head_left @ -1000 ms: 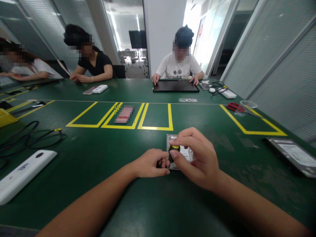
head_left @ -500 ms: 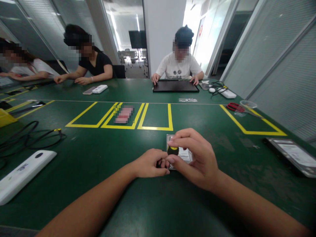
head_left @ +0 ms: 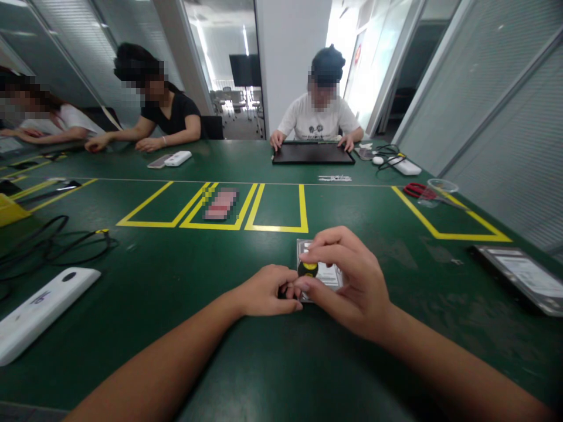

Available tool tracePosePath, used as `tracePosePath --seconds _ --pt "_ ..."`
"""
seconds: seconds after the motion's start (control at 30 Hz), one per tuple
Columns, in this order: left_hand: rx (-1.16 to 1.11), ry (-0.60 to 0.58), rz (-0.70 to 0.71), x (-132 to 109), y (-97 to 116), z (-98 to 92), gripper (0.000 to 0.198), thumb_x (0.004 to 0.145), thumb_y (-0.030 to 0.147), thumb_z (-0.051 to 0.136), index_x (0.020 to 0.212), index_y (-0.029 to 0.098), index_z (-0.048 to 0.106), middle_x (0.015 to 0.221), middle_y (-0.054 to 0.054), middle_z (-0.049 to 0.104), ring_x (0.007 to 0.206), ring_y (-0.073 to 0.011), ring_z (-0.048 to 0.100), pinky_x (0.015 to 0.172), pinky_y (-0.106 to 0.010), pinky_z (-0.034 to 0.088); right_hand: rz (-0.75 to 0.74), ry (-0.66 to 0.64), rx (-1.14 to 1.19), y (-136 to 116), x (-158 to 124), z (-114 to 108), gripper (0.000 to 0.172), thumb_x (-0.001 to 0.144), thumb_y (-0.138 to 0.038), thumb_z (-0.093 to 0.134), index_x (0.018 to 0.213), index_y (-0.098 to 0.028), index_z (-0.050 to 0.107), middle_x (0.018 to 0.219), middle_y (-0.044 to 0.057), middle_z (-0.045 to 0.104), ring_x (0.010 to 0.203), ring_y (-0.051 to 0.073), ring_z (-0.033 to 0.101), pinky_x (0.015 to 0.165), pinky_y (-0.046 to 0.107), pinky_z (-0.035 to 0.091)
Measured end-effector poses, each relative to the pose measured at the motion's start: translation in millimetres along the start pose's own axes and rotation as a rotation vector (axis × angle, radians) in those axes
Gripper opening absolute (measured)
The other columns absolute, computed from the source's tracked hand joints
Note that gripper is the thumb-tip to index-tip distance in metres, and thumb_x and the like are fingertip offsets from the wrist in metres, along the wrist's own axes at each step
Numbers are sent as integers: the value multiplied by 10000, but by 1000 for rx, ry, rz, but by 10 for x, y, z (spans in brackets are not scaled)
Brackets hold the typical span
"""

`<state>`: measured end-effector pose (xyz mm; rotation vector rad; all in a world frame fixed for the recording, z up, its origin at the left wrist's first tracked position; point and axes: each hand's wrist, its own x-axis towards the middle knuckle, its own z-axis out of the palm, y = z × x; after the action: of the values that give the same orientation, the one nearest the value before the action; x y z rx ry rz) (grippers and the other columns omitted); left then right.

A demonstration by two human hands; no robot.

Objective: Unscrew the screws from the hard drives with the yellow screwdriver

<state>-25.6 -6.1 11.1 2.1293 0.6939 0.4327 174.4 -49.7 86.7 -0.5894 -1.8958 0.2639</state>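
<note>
My right hand (head_left: 357, 278) is closed on the black and yellow handle of a screwdriver (head_left: 307, 271), pinched between thumb and fingers. The handle stands over a small silver hard drive (head_left: 331, 275) with a white label, lying on the green table in front of me. Its tip is hidden behind the handle and my fingers. At the drive's left side, my left hand (head_left: 264, 292) rests on the table with curled fingers on the drive's lower left edge. Those fingertips are partly covered, so whether they also touch the screwdriver shaft is unclear.
To the right lies a larger hard drive (head_left: 521, 278), with red-handled scissors (head_left: 420, 191) and a clear plastic lid (head_left: 442, 186) beyond. A white power bank (head_left: 48, 313) and black cables (head_left: 57, 246) lie left. Co-workers sit opposite, one holding a black panel (head_left: 313, 153).
The screwdriver handle has turned slightly in my right fingers, so its yellow marking shows differently. My left hand stays put. A co-worker's hand at far left has shifted a little left.
</note>
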Motion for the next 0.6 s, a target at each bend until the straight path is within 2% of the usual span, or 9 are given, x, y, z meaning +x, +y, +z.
tracePosePath --seconds 0.13,0.37,0.47,0.6 --pt "18 9 4 -3 -2 5 204 804 293 716 953 166 658 848 -19 670 802 -183 621 718 -285 479 3 -1 -22 5 7 -8 203 828 -186 744 1016 -190 668 880 28 640 833 147 604 723 307 515" --pt "15 -24 0 8 -18 8 218 803 280 717 979 164 661 838 -15 673 788 -175 622 721 -280 485 37 -1 -13 -6 -7 -1 223 836 -130 639 1056 -169 639 946 55 683 873 167 631 773 343 524" --pt "18 -8 1 7 -14 3 220 800 286 724 972 166 660 843 -20 673 801 -182 623 722 -281 487 14 14 -7 -3 -5 1 210 824 -178 697 1028 -184 646 957 57 662 897 176 626 768 345 531" --pt "20 -2 2 0 -14 6 197 805 300 725 932 165 660 834 -19 669 786 -178 620 715 -279 485 15 17 -43 8 7 -5 204 822 -212 754 1001 -208 656 885 26 637 829 155 609 717 316 524"
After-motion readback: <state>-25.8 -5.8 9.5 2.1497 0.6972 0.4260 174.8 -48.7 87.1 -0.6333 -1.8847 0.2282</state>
